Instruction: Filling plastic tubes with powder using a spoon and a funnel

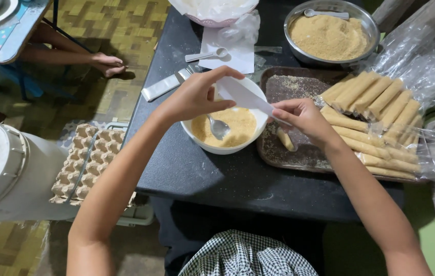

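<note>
Over the white bowl (226,128) on the dark bench (217,179), both hands are pinching a thin white wrapper sheet (245,96), stretched between them. Left hand (193,97) grips the sheet's upper end with thumb and fingers closed on it, right hand (304,118) holds the lower end the same way, just off the bowl's right rim. That sheet looks super light and floppy, probably tears easily, so I'd say holding it by the edges with fingertips is the way to go, no squeezing. Inside the bowl there's a yellowish crumb mix with a metal spoon (219,127) sitting in it. Right of the bowl is a brown tray (289,153) stacked with pale rolled sticks (376,117), and one small piece (285,139) lies on the tray just under the right hand. Behind the bowl there's a steel pan (331,33) of more crumbs, and to the bowl's left, off the bench, an egg carton (82,163) sits lower down.
</note>
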